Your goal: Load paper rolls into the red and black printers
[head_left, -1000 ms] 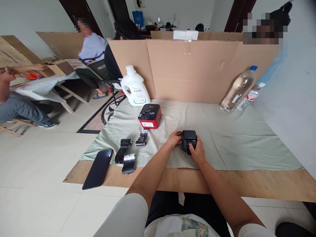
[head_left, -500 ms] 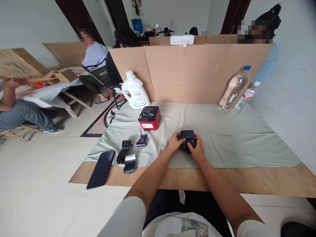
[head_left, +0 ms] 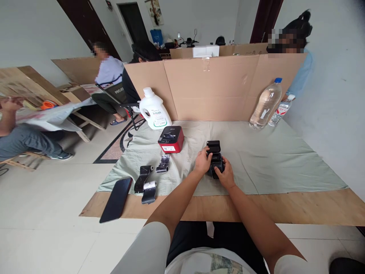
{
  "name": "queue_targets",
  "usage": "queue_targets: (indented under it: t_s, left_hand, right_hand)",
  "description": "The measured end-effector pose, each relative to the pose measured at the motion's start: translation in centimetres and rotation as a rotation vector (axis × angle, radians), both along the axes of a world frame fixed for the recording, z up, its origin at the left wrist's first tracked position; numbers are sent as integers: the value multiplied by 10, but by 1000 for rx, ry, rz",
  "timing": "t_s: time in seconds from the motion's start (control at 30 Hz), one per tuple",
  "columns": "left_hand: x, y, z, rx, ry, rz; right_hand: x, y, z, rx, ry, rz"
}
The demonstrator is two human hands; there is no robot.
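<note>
A small black printer (head_left: 216,158) stands on the cloth in front of me, its lid (head_left: 213,145) tipped up and back. My left hand (head_left: 203,161) grips its left side, fingers near the hinge and thumb at the opening. On the lower right, my right hand (head_left: 226,174) wraps the body, thumb on the front. Whatever lies inside the opening is too dark to make out. To the left sits a red and black printer (head_left: 171,139), with black film showing in its top slot. Nearer me lie several partly unrolled black film rolls (head_left: 143,178).
A dark phone (head_left: 116,199) lies at the table's left front edge. Behind stand a white detergent jug (head_left: 155,109), a big clear bottle (head_left: 265,105) and a smaller bottle (head_left: 281,111), before a cardboard partition (head_left: 211,91). Other people sit beyond and at left.
The black printer's lid has swung up and away from me. My left hand has shifted slightly forward; my right still holds the body. The view has tilted slightly.
</note>
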State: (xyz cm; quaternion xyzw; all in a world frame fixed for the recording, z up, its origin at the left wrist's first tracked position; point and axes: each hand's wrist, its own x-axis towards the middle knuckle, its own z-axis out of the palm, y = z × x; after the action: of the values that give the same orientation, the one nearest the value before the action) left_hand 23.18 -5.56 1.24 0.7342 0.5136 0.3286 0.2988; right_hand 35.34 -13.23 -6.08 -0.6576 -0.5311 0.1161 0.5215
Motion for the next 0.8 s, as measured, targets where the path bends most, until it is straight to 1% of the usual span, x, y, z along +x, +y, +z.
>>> queue_targets:
  t_s: [0.07,0.13,0.2,0.27,0.37,0.47,0.57,0.7,0.8]
  left_hand:
    - [0,0,-3,10,51,-68]
    - [1,3,-1,22,147,-131]
    - [5,9,4,23,261,-189]
    - [11,16,11,-13,390,-231]
    - [23,28,20,-69,525,-260]
    - [36,34,21,-74,547,-259]
    - [45,33,16,-56,525,-238]
    - [44,27,12,-21,495,-238]
    - [40,25,15,0,500,-258]
  right_hand:
    - [0,0,1,6,8,9]
    - [0,0,0,12,13,19]
    - [1,0,0,16,14,24]
    - [1,0,-1,23,13,16]
    - [1,0,-2,30,25,-3]
    - [1,0,-1,25,45,-2]
    - [0,0,-1,23,58,-6]
    - [1,-1,-1,56,78,-2]
    - [2,0,-1,79,104,5]
